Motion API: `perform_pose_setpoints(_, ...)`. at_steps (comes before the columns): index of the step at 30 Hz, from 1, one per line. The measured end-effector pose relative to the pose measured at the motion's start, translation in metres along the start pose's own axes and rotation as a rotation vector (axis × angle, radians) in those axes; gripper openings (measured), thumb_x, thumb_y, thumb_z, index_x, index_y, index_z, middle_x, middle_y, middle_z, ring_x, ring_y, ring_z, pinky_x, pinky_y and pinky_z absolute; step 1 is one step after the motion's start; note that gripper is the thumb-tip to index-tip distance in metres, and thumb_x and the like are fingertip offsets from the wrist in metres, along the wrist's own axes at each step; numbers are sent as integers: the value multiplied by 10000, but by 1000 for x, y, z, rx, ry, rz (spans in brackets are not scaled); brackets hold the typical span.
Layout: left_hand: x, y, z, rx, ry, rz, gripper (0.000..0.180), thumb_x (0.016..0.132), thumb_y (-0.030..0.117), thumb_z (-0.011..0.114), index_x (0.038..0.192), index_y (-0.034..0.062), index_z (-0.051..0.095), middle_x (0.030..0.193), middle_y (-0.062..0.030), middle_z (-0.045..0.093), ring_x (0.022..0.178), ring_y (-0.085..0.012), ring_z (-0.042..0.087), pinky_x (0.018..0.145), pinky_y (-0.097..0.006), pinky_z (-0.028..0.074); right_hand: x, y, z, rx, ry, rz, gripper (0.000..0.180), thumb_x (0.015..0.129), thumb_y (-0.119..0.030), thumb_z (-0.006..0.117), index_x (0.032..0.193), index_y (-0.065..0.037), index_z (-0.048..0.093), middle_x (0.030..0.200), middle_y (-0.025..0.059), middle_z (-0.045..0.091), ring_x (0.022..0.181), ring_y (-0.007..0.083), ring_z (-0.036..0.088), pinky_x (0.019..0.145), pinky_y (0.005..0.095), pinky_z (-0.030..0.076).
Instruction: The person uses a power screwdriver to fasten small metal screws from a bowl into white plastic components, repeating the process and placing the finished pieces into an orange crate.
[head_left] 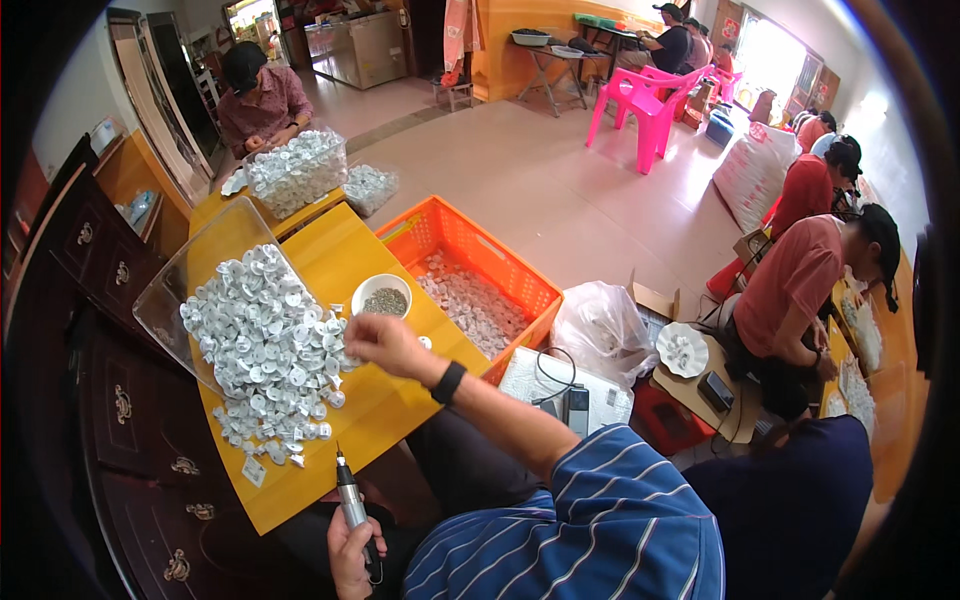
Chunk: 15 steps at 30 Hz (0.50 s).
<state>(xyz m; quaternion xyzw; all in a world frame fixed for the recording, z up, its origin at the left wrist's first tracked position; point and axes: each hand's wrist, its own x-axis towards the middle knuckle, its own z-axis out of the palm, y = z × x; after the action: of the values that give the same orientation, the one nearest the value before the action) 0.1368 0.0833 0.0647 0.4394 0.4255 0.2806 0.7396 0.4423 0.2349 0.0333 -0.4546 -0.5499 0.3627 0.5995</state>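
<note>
Our right hand (385, 340) reaches out over the near edge of the pile of white plastic parts (268, 345), fingers pinched together. It looks like a small piece sits between the fingertips, but it's too small to confirm, so we can't tell what the grip has. The hand hangs between the pile and the white bowl (382, 295), which holds small dark bits; bowl sits just right of the pile, within one short reach, which fits a pick-and-feed layout.

Our left hand (352, 545) is low, near our lap, below the pile and off the bench edge. Its grip is fully wrapped round the body of a pen-shaped power tool (348, 492), tip pointing up and away from us. Parked there it stays clear of the parts while the other hand fetches.

The pile spills out of a clear plastic bin (190, 265) tipped on its side, open mouth toward us, so parts slide onto the yellow bench (385, 405) without digging.

Right of the pile, past the bowl, an orange crate (470, 255) stands on the floor against the bench, with a layer of similar pale parts inside.

Beyond the pile, a person in a dark cap (258, 95) sits at another heaped bin (298, 170).
</note>
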Motion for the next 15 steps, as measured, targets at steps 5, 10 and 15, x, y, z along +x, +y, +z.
perform_pose_setpoints(5,-6,15,11,-10,-79,44,495,917,153,614,1359,23,434,778,-22,576,599,-83,555,536,-180,434,-57,1,46,398,-272,277,103,933,-138,683,990,-101,606,811,-47,633,690,42,595,599,198,469)
perform_pose_setpoints(10,-9,15,11,27,-67,49,497,910,139,604,1360,21,431,767,-14,556,579,-79,529,522,-184,419,-75,4,70,687,-395,508,116,947,-192,679,1005,-118,611,858,-54,643,715,28,608,622,174,490)
perform_pose_setpoints(15,-16,10,4,46,-74,55,476,925,160,592,1351,22,430,794,-11,556,608,-73,521,549,-187,416,-76,15,78,625,-342,519,89,955,-182,665,997,-122,615,868,-54,639,725,31,612,631,173,495)
